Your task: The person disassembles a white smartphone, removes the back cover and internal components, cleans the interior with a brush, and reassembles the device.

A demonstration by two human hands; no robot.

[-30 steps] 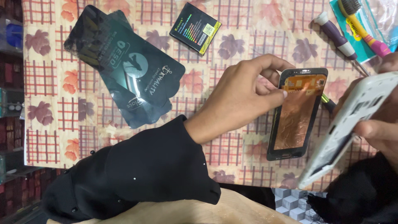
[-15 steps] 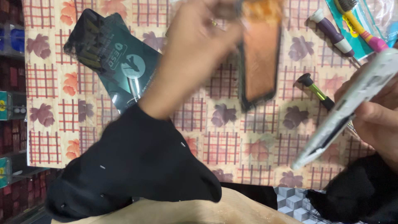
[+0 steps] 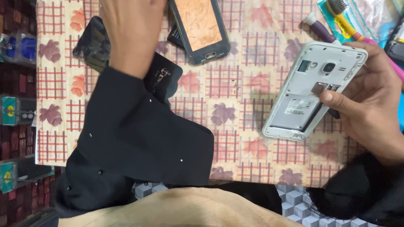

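the right hand (image 3: 370, 105) holds a white phone frame (image 3: 313, 90) with its back cover off, tilted, low above the right part of the bench (image 3: 235, 138); the fingers (image 3: 336, 101) are clamped on the frame's right edge, one fingertip resting beside the card slots. inside the open back, the battery bay shows a pale label, and the camera lens sits near the top edge. the left hand (image 3: 130, 29) reaches to the far side of the bench, just beside a dark phone (image 3: 201, 28) lying face up with a cracked, orange-tinted screen; whether its fingers are apart or together cannot be told, as they run out of view at the top. a black sleeve (image 3: 139, 138) covers much of the left half of the bench. under the wrist lies a flat black pouch (image 3: 162, 77), partly hidden. at the far right edge, a clear plastic packet (image 3: 370, 19) holds a toothbrush (image 3: 349, 23) with a yellow and pink handle; a purple-handled tool (image 3: 320, 29) lies next to it. open cloth remains between the dark phone and the white frame. the bench carries a cloth with red checks and leaf prints. shelves of small goods (image 3: 17, 84) stand along the left, and a patterned floor (image 3: 294, 208) shows below the near edge.
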